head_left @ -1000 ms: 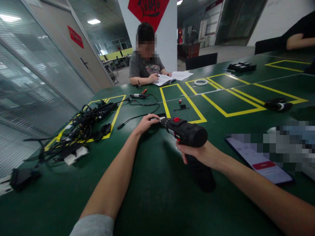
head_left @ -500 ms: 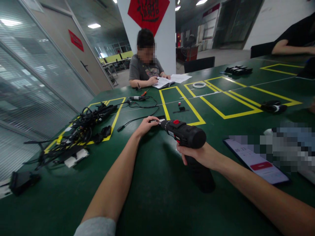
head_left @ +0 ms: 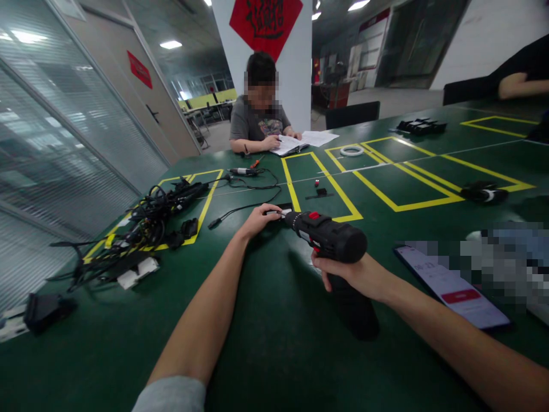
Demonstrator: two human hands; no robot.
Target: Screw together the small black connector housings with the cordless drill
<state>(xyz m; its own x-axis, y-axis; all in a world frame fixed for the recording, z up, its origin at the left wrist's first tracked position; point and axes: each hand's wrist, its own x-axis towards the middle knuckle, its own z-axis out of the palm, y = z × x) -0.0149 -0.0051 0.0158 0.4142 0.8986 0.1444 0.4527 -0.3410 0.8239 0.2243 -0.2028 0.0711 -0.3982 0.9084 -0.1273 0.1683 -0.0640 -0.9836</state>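
My right hand (head_left: 354, 273) is wrapped round the grip of a black cordless drill (head_left: 338, 237) with red switches. Its chuck points away and to the left, and the bit reaches the fingers of my left hand (head_left: 258, 220). Those fingers are closed on a small dark piece (head_left: 285, 206) with a pale part, held down at the table. Hand and chuck hide most of it, so its kind does not show. Just beyond lies a small black part (head_left: 321, 192) on a thin dark strip, with a tiny red-and-white item (head_left: 317, 183) behind it.
Tangled black cables (head_left: 150, 220) and adapters cover the left of the green table. A phone (head_left: 454, 289) lies by my right forearm. A white ring (head_left: 351, 150) and a black bundle (head_left: 484, 193) lie farther off. Across the table a person (head_left: 259, 114) sits with papers.
The whole view has shifted slightly to the left, so everything appears a little to the right. Both hands keep their hold, and the drill bit stays at the dark piece.
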